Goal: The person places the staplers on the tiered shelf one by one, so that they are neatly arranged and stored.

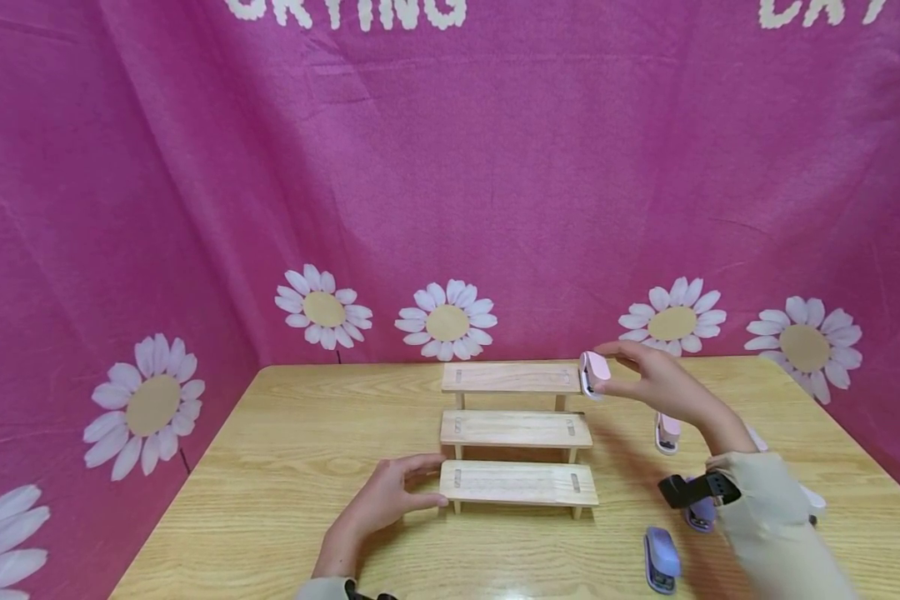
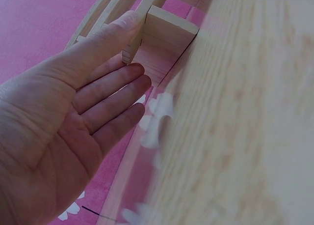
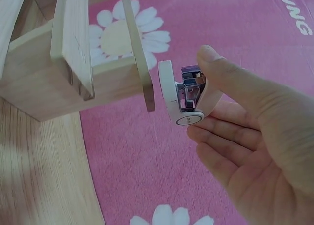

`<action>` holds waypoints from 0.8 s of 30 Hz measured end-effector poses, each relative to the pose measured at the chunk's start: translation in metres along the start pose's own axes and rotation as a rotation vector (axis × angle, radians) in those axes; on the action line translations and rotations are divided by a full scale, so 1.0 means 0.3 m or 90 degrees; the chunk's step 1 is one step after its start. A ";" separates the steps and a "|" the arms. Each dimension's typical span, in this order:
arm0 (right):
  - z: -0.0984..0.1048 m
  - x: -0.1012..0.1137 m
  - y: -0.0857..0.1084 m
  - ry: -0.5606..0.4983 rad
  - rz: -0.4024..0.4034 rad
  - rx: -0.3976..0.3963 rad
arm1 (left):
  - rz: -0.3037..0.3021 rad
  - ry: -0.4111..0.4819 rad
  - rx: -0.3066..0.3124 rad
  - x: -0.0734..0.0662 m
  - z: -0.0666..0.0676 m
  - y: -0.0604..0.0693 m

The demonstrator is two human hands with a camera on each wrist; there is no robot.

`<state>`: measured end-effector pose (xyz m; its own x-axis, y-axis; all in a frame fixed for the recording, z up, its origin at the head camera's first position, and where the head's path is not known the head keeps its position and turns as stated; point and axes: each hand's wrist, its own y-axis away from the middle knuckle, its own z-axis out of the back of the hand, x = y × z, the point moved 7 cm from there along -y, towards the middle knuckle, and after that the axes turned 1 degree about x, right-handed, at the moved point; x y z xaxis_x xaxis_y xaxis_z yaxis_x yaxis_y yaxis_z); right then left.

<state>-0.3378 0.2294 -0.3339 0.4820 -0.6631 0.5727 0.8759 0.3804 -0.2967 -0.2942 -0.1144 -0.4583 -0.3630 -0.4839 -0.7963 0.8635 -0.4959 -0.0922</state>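
Note:
A light wooden three-step display stand [image 1: 517, 482] is on the table. My left hand [image 1: 386, 498] holds the left end of its lowest step, thumb at the front edge and index finger behind; in the left wrist view the other fingers extend past the plank end. My right hand [image 1: 671, 387] pinches a small pink and white stapler [image 1: 595, 372] by the right end of the top step. The right wrist view shows that stapler [image 3: 169, 90] with its metal inside facing the camera and a narrow gap between it and the plank.
Right of the stand lie a pink stapler [image 1: 667, 433], a lilac stapler [image 1: 662, 560], a purple stapler [image 1: 701, 512] partly behind the wrist strap, and a white stapler [image 1: 813, 500] partly behind the sleeve. A pink cloth [image 1: 495, 183] with daisies hangs behind the wooden table [image 1: 307, 450].

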 end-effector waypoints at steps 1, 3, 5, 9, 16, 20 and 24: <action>-0.002 0.003 -0.005 0.001 0.002 -0.001 | 0.000 -0.001 0.000 0.000 0.000 0.000; -0.007 0.010 -0.015 -0.002 0.002 -0.002 | 0.000 -0.002 -0.001 0.001 0.001 0.000; -0.013 0.017 -0.025 -0.006 0.002 -0.002 | -0.003 -0.004 -0.001 0.001 0.001 0.000; -0.029 0.032 -0.043 -0.010 -0.002 0.002 | -0.006 -0.005 -0.001 0.002 -0.001 0.001; -0.063 0.058 -0.076 -0.021 0.007 0.006 | -0.017 -0.025 -0.004 0.005 -0.004 0.002; -0.085 0.073 -0.094 -0.032 0.005 0.015 | -0.018 -0.029 -0.009 0.004 -0.002 0.003; -0.104 0.085 -0.110 -0.041 -0.002 0.022 | -0.023 -0.032 -0.015 0.002 0.001 0.005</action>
<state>-0.3538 0.1798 -0.3333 0.4755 -0.6222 0.6218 0.8759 0.4005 -0.2691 -0.2933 -0.1154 -0.4588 -0.4102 -0.5019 -0.7614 0.8572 -0.4972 -0.1341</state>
